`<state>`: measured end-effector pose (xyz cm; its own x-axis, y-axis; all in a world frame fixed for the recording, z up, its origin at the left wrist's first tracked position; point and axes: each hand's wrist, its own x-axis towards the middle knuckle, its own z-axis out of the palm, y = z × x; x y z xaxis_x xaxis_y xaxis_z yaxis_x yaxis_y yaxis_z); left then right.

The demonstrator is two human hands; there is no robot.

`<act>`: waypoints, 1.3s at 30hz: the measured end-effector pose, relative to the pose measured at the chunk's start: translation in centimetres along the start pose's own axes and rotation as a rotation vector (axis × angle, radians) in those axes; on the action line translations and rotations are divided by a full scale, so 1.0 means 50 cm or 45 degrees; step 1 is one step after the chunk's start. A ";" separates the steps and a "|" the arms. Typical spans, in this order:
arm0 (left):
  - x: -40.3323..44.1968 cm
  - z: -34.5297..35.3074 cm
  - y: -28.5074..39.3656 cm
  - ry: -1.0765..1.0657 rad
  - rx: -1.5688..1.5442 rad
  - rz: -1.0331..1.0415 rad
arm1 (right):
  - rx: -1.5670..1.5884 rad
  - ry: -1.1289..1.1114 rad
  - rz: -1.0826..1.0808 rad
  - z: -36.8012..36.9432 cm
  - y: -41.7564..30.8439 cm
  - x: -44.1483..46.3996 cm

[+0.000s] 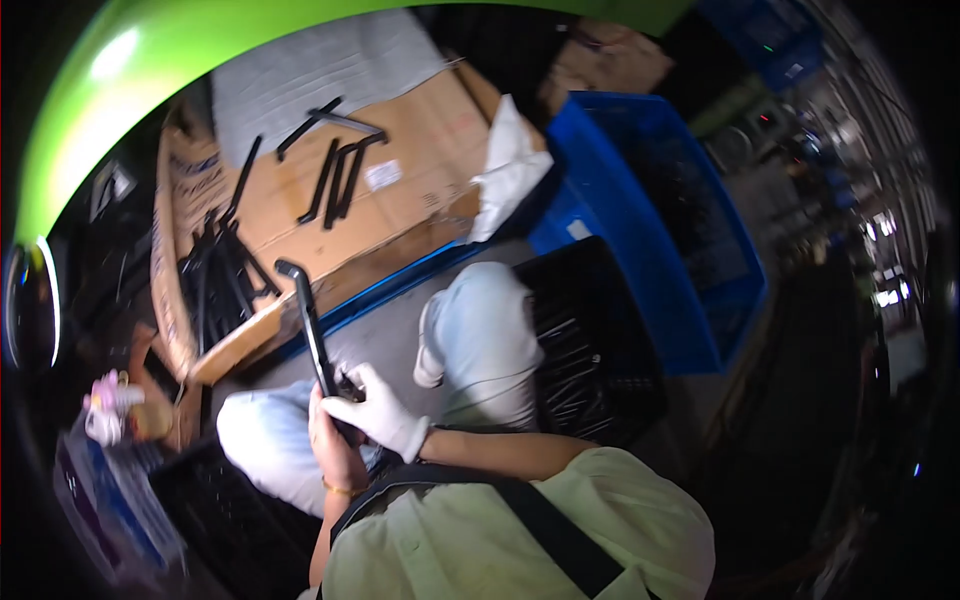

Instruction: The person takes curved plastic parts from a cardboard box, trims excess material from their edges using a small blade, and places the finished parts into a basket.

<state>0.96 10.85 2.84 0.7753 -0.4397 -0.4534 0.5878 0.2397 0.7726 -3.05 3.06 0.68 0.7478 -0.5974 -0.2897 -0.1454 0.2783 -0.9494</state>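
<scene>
Bright-green curved rim point(150, 45) up top; our bare left hand point(335, 442) and white-gloved right hand point(385, 415) grip one bent black bar point(312, 328); other bars point(322, 182) lie upper left, finished count unclear.

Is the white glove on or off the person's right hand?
On: the white glove covers the right hand, its cuff ending where the bare forearm starts.

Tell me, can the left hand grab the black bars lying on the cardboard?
Probably not right now: the left hand seems busy holding a black bar, with the gloved right hand close against it. Nothing seems to cover the bars on the cardboard, though, so the way looks free.
</scene>
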 end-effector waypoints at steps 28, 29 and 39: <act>-0.006 -0.004 0.013 -0.776 0.123 -0.203 | 0.346 -0.036 0.273 -0.095 -0.108 0.057; -0.004 -0.009 0.008 -0.782 0.249 -0.089 | 0.317 -0.021 0.213 -0.095 -0.110 0.056; -0.012 0.032 0.030 -0.519 0.055 -0.293 | 0.142 -0.188 0.150 -0.097 -0.105 0.072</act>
<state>1.01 10.08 4.96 0.4668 -0.7833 -0.4106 0.7174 0.0638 0.6938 -2.74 -4.18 4.04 0.8180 -0.4414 -0.3688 -0.1706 0.4261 -0.8884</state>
